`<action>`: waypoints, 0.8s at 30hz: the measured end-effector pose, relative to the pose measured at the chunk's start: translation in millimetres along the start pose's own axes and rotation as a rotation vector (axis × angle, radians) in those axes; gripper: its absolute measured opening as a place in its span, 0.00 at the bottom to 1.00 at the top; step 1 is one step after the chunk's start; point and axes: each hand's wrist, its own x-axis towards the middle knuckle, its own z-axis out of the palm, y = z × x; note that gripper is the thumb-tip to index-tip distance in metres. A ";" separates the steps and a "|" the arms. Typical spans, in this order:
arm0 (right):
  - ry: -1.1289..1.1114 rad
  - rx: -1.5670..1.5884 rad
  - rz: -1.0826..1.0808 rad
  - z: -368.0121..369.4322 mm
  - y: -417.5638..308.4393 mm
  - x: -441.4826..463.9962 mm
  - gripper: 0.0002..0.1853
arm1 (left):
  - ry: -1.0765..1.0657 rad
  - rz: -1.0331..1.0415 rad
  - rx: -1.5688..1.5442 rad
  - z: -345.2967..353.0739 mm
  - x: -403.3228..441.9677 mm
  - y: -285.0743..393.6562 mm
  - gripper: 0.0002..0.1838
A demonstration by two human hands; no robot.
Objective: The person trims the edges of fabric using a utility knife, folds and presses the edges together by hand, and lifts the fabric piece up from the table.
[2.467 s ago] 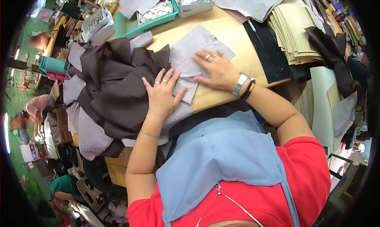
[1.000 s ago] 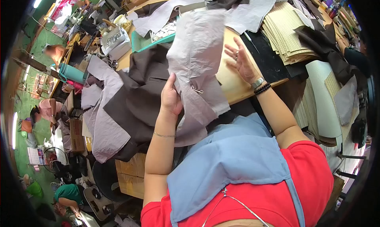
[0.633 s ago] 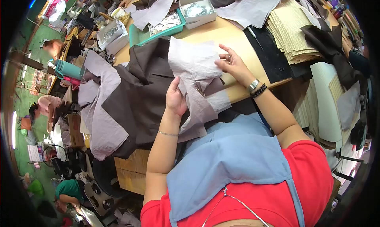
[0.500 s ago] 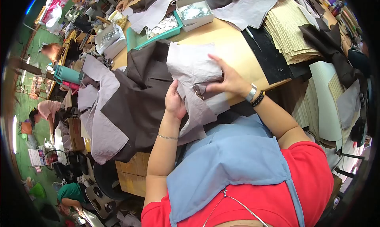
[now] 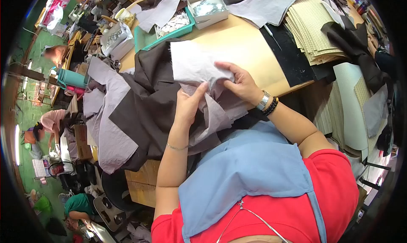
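Observation:
A pale grey-lilac cloth [image 5: 190,65] with frayed edges is held up in front of me over the table's near edge. My left hand [image 5: 189,104] grips its lower left part, thumb pressed on top and the other fingers hidden behind the cloth. On the right side, my right hand [image 5: 242,85] pinches a gathered fold between thumb and fingers. Dark brown fabric [image 5: 148,109] lies bunched under and left of the hands, joined by another pale lilac piece [image 5: 112,128] hanging off the left side.
Farther back on the wooden table [image 5: 250,48] stand a teal tray [image 5: 142,40] of small pale pieces and a white box [image 5: 208,22] of shiny parts. An awl-like tool [image 5: 272,36] lies near a stack of cream textured sheets [image 5: 311,35]. Other people work at left.
My left thumb has moved up and right onto the cloth. The right hand has closed from spread fingers onto a fold. A small metal fitting seen earlier on the cloth is now hidden.

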 end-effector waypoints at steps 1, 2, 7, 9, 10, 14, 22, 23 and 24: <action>0.039 -0.049 -0.051 4.2 -2.1 1.6 0.42 | 0.011 -0.011 -0.037 1.1 1.0 -0.2 0.18; 0.079 -0.098 -0.102 8.2 -5.1 3.3 0.41 | 0.021 -0.023 -0.073 2.3 1.1 -0.5 0.17; 0.014 -0.044 0.039 11.6 -3.5 7.6 0.40 | 0.077 -0.060 -0.167 0.0 5.4 -21.3 0.19; -0.013 0.135 0.147 10.6 -11.8 6.6 0.38 | 0.061 -0.084 -0.188 -4.6 6.6 -23.3 0.20; -0.026 0.224 0.201 10.5 -13.5 6.1 0.36 | 0.062 -0.074 -0.192 -4.9 6.4 -24.4 0.20; -0.036 0.120 0.110 4.3 -5.3 5.8 0.32 | 0.050 -0.072 -0.170 -8.2 6.2 -29.7 0.21; -0.027 0.021 0.097 1.2 -2.1 6.8 0.30 | 0.044 -0.046 -0.022 -2.6 2.4 -23.6 0.20; -0.021 -0.030 0.060 0.8 -0.4 7.0 0.29 | 0.028 -0.027 -0.010 0.0 -0.3 -21.4 0.20; -0.008 -0.024 0.053 1.5 0.7 7.7 0.28 | 0.012 -0.007 0.002 2.5 -0.8 -19.8 0.21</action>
